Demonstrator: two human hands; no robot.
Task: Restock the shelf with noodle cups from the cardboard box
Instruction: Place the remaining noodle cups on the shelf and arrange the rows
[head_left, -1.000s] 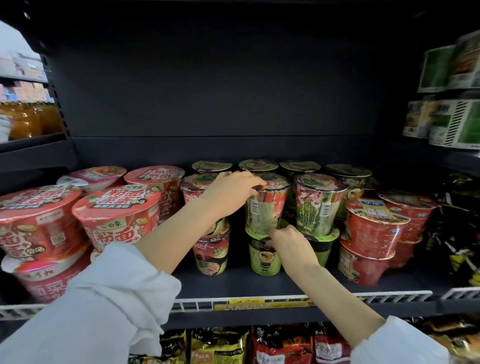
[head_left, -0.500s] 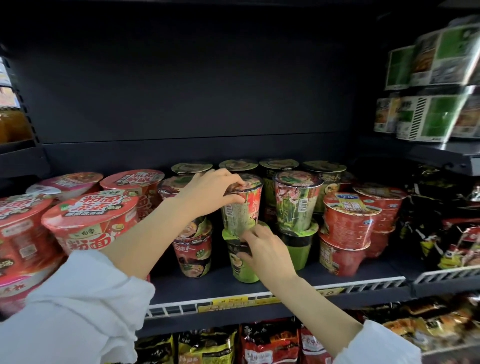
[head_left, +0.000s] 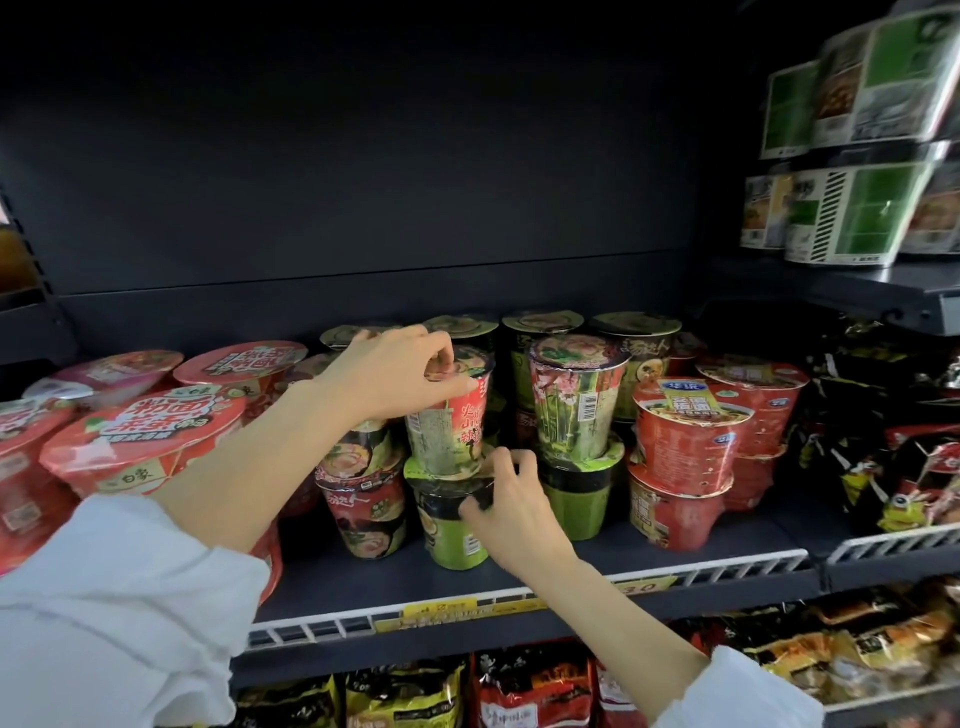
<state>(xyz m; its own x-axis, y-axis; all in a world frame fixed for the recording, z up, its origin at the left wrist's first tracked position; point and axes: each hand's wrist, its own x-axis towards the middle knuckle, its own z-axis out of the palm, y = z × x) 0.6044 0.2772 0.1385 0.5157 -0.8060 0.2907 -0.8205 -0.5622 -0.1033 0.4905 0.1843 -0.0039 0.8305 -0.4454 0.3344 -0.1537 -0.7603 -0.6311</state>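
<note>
Fingers (head_left: 441, 358) grip red cup's (head_left: 452, 426) rim from above.

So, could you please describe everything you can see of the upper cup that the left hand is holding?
The upper cup is a tall tapered noodle cup in glossy wrap, with red and pale green print and a sealed lid. It stands upright on a green cup at the shelf front. The left hand grips its rim from above; the right hand holds the green cup just beneath.
</note>
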